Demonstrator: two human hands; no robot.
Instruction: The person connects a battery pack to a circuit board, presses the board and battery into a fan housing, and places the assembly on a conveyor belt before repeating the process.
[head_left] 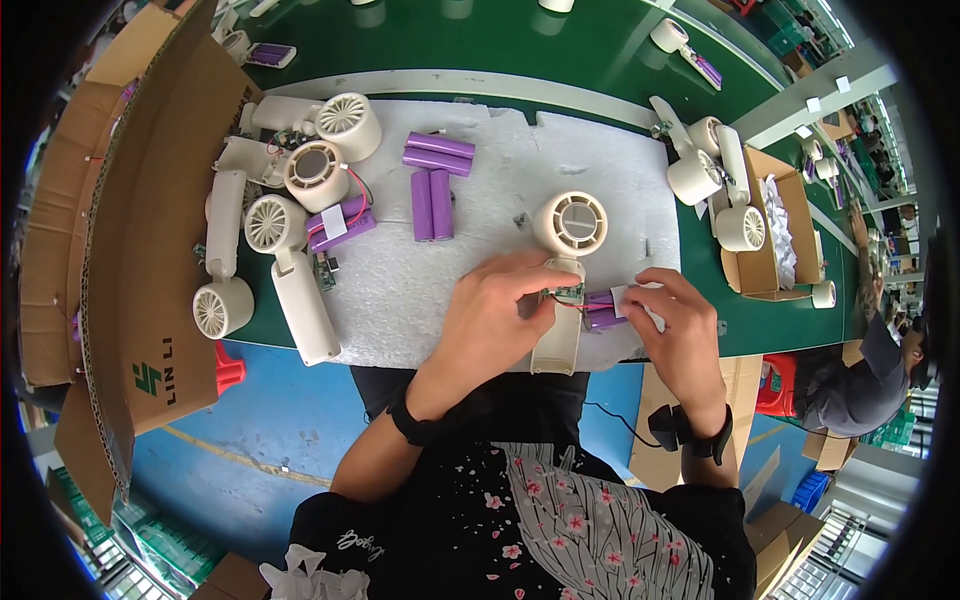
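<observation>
An open cream handheld fan (570,222) lies head-away on the white foam sheet, its handle shell (555,345) toward me. My left hand (497,312) is closed at the handle, thumb and forefinger pinching a small green circuit board (569,294) over the shell. Just right of the handle, my right hand (678,322) has its fingers bent round a purple battery pack (602,311) and the white pad (622,299) on it. Red wires run between board and pack. Two more purple battery packs, one (439,154) behind the other (432,205), lie left of the fan.
Cream fans and housings (275,225) crowd the foam's left side, beside a tall cardboard box (170,220). More fans (695,178) lie at the right, next to a small carton (765,235) of white pieces. Behind the foam sheet (500,130) runs a green surface (420,45). Another person (850,390) sits at far right.
</observation>
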